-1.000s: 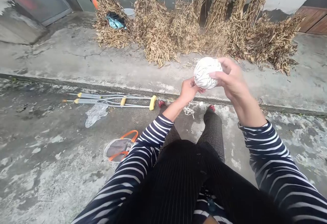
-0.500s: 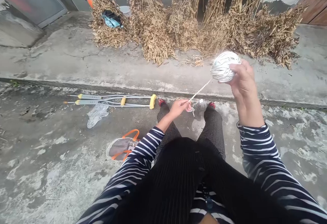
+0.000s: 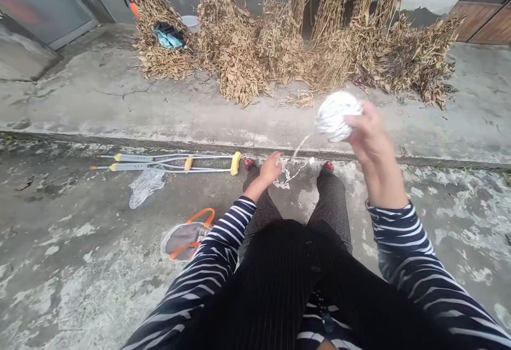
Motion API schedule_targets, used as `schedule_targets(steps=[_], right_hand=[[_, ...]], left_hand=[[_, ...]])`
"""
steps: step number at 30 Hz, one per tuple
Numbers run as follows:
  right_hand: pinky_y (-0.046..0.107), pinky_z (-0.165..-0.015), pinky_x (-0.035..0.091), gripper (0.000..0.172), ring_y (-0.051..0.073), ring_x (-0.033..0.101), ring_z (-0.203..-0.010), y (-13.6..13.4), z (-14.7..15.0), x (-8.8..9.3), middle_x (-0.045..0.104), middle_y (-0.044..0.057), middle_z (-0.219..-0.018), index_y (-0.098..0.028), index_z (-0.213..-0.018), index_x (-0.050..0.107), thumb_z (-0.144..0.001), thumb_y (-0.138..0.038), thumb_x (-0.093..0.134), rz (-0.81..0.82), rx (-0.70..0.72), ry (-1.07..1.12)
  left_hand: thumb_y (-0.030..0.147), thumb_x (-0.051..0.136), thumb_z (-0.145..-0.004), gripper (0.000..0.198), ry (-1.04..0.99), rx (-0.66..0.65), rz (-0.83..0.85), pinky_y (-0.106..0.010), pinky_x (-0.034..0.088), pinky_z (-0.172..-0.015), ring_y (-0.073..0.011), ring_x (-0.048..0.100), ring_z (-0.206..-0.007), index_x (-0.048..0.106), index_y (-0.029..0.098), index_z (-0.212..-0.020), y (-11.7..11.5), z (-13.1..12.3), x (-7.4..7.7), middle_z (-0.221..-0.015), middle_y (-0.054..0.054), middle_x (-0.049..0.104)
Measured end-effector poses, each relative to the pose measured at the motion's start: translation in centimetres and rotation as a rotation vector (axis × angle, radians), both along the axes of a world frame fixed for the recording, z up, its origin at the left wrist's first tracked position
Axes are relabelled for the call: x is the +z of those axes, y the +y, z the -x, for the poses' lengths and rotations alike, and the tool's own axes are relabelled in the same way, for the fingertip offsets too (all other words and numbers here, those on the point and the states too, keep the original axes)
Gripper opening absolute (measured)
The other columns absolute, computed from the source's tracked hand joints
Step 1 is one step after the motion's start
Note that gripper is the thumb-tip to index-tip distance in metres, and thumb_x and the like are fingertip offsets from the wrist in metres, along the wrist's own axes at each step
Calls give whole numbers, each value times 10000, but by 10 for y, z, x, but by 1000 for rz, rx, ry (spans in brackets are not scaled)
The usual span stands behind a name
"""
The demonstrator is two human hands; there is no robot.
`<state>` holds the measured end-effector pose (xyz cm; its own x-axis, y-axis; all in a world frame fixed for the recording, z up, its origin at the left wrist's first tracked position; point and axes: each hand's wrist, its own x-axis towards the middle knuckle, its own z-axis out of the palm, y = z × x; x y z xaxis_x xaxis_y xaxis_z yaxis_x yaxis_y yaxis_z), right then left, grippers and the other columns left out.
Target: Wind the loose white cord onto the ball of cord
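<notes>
My right hand (image 3: 369, 129) is closed around a ball of white cord (image 3: 337, 116), held up over the edge of the concrete step. A strand of cord (image 3: 301, 146) hangs from the underside of the ball toward the ground. My left hand (image 3: 270, 168) is lower and to the left, fingers partly stretched out, apart from the hanging strand. Right beside it, a loose tangle of white cord (image 3: 282, 184) shows between my legs. One length runs from the tangle to a small white piece (image 3: 311, 161).
A pair of crutches (image 3: 171, 162) lies at left beside a clear plastic bag (image 3: 147, 186). Nearer me is a mesh bag with orange handles (image 3: 186, 239). Dried plant bundles (image 3: 243, 52) lean along the wall on the raised concrete step (image 3: 159, 113).
My left hand has let go of the cord and moved slightly left. The ball in my right hand has shifted left and down, and more loose cord shows below.
</notes>
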<state>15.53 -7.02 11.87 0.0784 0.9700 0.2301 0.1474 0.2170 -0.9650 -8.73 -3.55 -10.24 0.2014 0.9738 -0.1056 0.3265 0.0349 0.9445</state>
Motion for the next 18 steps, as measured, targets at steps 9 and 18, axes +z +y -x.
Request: schedule_targets(steps=[9,18], right_hand=[[458,-958,606,392,255,631,-1203,2,42,-73,641,120,-1328,-217,-1326,640,-1003,-436,676,176,83,11],[484,-799,654,431,291,712,-1028,-5,9,-57,747,73,-1037,-247,-1030,734,-774,-588,799,266,76,154]], left_hand=[[188,837,-730,413,-519,-51,-119,-408,536,-1073,-265,710,-1176,756,150,-1132,-3,-77,71,-1183,-99,794],[285,708,-880,198,-523,-204,47,-254,535,-581,-127,637,-567,710,135,-751,-4,-70,66,-653,-17,700]])
